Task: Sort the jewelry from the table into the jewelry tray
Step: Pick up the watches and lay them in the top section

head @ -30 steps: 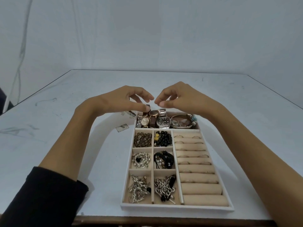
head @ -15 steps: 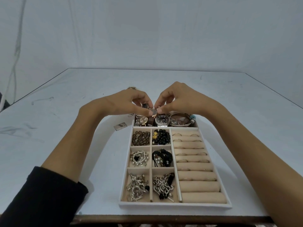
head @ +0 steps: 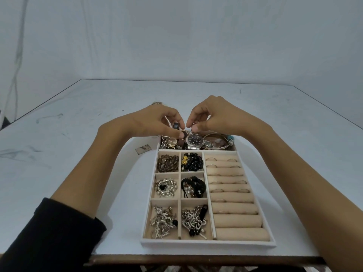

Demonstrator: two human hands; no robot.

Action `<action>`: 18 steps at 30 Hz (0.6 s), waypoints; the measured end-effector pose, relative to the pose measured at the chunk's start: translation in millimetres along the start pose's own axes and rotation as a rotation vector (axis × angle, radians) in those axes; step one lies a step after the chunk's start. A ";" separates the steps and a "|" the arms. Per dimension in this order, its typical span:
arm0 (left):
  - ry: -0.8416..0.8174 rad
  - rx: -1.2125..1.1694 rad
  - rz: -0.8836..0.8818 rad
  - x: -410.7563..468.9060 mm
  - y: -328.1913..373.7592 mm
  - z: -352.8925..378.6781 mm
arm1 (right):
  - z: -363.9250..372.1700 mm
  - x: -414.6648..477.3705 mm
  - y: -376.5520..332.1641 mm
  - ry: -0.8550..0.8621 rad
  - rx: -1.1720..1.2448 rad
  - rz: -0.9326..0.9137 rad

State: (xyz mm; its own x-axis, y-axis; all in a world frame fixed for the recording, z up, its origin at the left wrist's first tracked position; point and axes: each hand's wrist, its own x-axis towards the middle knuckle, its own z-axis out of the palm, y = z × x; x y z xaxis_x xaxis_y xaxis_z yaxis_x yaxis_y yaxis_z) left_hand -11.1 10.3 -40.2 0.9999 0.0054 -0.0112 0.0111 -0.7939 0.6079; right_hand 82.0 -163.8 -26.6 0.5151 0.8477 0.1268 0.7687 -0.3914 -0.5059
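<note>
A white jewelry tray [head: 208, 245] with beige lining lies at the table's near edge. Its far compartment holds watches, among them a steel watch with a dark dial [head: 194, 140], and bangles [head: 215, 142]. My left hand [head: 157, 122] and my right hand [head: 213, 115] meet above that compartment. Together they pinch a brown-strapped watch [head: 177, 128] with a rose-gold case, its dark strap sticking up between the fingers. Small compartments hold bead bracelets and chains, and rings sit in the roll rows [head: 229, 185] on the right.
A small metal tag [head: 143, 149] lies on the white table [head: 78, 134] just left of the tray's far corner. A small gold piece [head: 157, 103] lies farther back on the left. The table's front edge [head: 196, 260] runs right below the tray.
Both hands came together over the watch compartment, pinched the brown-strapped watch and raised it slightly. The view has shifted a little.
</note>
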 end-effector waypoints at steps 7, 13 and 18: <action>-0.091 -0.088 0.008 -8.7 -4.8 -7.4 | 1.2 -1.8 -2.5 -0.026 0.013 -0.028; -0.069 -0.142 -0.020 -10.8 -13.6 -14.7 | 6.0 -1.7 -7.9 0.006 0.051 -0.044; -0.117 -0.173 -0.019 -13.7 -16.5 -16.5 | 6.5 -3.7 -10.5 -0.032 0.044 -0.037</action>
State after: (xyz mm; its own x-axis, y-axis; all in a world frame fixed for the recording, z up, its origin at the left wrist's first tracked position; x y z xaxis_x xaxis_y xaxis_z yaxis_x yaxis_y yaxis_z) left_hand -24.9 33.4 -37.0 0.9921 -0.0593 -0.1103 0.0411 -0.6777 0.7342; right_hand 69.5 -160.5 -27.3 0.4733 0.8728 0.1189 0.7691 -0.3437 -0.5388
